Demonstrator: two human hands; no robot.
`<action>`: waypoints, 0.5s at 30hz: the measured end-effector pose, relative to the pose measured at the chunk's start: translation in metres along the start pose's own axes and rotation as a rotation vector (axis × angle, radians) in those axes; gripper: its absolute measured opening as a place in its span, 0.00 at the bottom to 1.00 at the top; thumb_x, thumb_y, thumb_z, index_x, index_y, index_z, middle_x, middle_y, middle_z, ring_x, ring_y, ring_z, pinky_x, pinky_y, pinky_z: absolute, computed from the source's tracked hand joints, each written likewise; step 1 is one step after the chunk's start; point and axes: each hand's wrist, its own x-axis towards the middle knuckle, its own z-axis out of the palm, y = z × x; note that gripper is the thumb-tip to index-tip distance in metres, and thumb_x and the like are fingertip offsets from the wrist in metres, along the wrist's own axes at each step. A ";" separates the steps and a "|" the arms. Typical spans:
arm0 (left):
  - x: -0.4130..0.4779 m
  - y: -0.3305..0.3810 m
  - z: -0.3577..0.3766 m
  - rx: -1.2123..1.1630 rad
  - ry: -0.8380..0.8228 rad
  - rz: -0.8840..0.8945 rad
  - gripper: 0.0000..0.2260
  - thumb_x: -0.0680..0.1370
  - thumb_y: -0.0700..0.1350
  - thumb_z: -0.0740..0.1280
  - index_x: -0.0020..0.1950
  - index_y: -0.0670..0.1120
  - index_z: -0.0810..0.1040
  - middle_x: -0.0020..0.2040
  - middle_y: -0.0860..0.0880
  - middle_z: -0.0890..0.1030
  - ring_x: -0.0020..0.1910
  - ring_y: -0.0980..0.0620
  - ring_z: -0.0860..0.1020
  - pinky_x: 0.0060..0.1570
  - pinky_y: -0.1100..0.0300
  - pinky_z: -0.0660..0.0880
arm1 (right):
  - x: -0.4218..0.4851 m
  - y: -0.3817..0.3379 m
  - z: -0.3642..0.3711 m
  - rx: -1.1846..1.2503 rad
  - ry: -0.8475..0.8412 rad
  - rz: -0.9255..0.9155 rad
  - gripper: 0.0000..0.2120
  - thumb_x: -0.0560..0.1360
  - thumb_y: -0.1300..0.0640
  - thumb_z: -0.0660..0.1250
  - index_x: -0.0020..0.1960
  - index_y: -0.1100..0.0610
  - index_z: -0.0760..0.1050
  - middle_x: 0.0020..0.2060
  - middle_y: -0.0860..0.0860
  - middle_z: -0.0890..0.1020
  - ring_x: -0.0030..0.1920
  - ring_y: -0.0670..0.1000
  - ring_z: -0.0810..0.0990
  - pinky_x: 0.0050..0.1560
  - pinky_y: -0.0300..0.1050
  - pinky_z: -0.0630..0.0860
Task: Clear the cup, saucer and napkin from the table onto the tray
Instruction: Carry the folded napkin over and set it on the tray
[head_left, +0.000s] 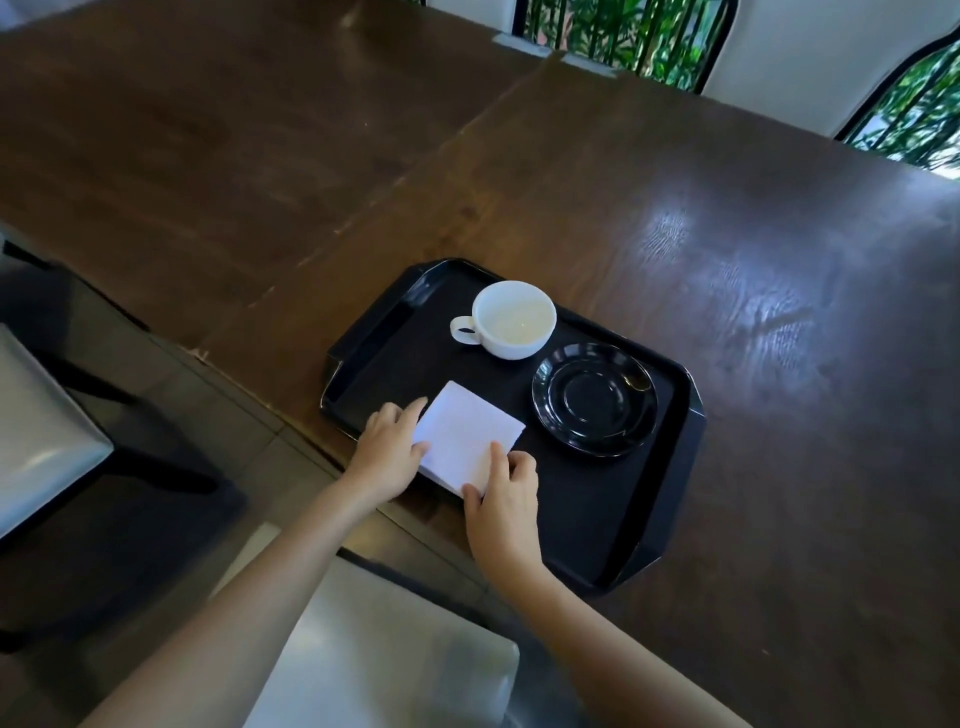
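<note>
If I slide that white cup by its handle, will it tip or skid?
The cup looks empty, wide and low, so tipping seems unlikely. Standing directly on the tray, not on the saucer, it may skid or turn. It looks ceramic, so probably chips if knocked.

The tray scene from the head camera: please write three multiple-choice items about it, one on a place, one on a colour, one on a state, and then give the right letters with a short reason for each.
1. Where does the cup stand?
A. on the saucer
B. on the tray, beside the saucer
C. on the bare table

2. What colour is the saucer?
A. white
B. red
C. black

3. What are the two hands doing?
A. both touch the napkin
B. both lift the tray
C. one holds the cup

Answers: 1 B, the cup sits directly on the tray, apart from the saucer. 2 C, the saucer is glossy black. 3 A, the left hand and the right hand rest on edges of the white napkin.
</note>
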 end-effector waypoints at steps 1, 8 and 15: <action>-0.001 -0.001 0.001 0.014 0.023 0.013 0.26 0.79 0.44 0.62 0.74 0.48 0.56 0.65 0.44 0.67 0.65 0.46 0.65 0.62 0.52 0.67 | -0.001 0.001 0.001 -0.081 0.012 -0.019 0.25 0.76 0.56 0.60 0.71 0.57 0.56 0.62 0.55 0.65 0.58 0.54 0.67 0.58 0.46 0.69; 0.003 -0.016 -0.001 0.248 0.078 0.220 0.24 0.78 0.49 0.62 0.72 0.49 0.60 0.63 0.47 0.70 0.62 0.48 0.66 0.61 0.52 0.64 | -0.008 0.006 0.009 -0.315 0.101 -0.058 0.24 0.77 0.50 0.58 0.69 0.58 0.62 0.60 0.56 0.71 0.56 0.58 0.69 0.55 0.51 0.67; 0.008 -0.024 -0.010 0.250 0.022 0.285 0.25 0.78 0.52 0.62 0.73 0.49 0.60 0.64 0.48 0.70 0.63 0.49 0.65 0.62 0.53 0.63 | -0.010 0.011 0.012 -0.385 0.090 -0.077 0.23 0.78 0.48 0.53 0.70 0.58 0.60 0.61 0.56 0.70 0.58 0.57 0.69 0.57 0.51 0.66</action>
